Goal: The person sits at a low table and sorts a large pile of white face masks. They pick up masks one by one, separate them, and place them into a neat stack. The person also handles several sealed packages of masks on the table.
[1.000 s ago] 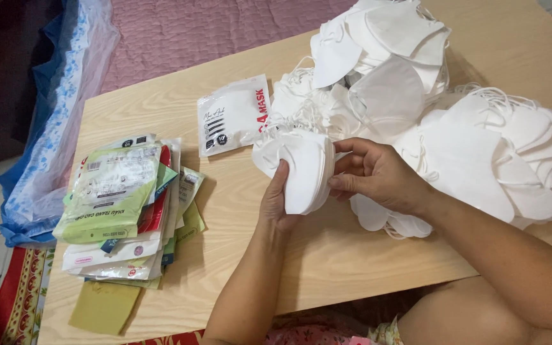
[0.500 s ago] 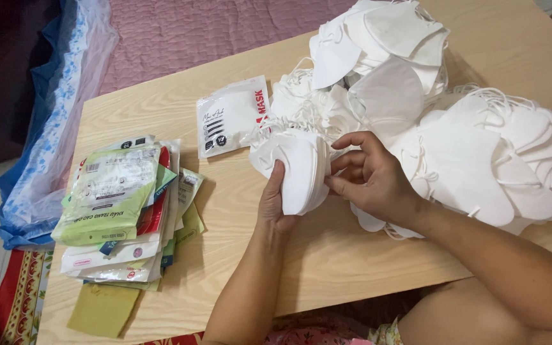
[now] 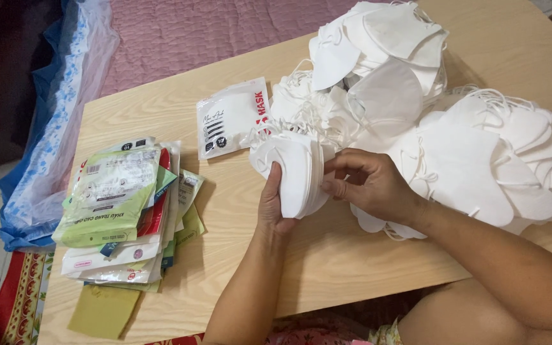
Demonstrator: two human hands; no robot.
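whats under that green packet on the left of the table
The green packet tops a pile of other flat packets, whose white, red and green edges stick out below and to its right. Their faces are covered, so their number cannot be told.

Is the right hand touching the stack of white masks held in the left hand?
Touching. The head view shows the right hand with its fingertips pressed against the edge of the stack of white masks, which the left hand grips from below.
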